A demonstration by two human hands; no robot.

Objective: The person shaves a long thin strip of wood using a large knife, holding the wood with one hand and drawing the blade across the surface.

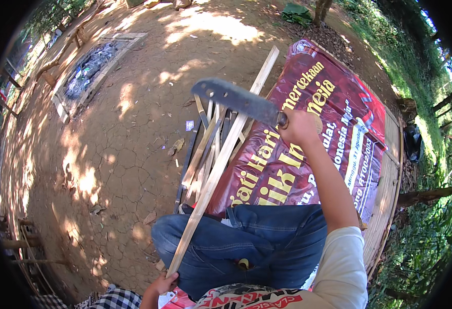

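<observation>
My right hand is closed around the handle of a machete, raised over the banner with its broad dark blade pointing left. Several holes show near the blade's far end. Down at the lower edge, my left hand grips the near end of a long pale wooden strip. The strip slants up and away across my bent knee, passes beneath the blade and reaches far beyond it. Under and beside it lies a loose pile of split bamboo strips, some pale and some dark, on the ground.
I sit on a maroon printed banner spread over a bamboo platform. Left is cracked bare earth with dry leaves. A framed ash pit lies far left. Checkered cloth shows at the lower left, and plants border the right.
</observation>
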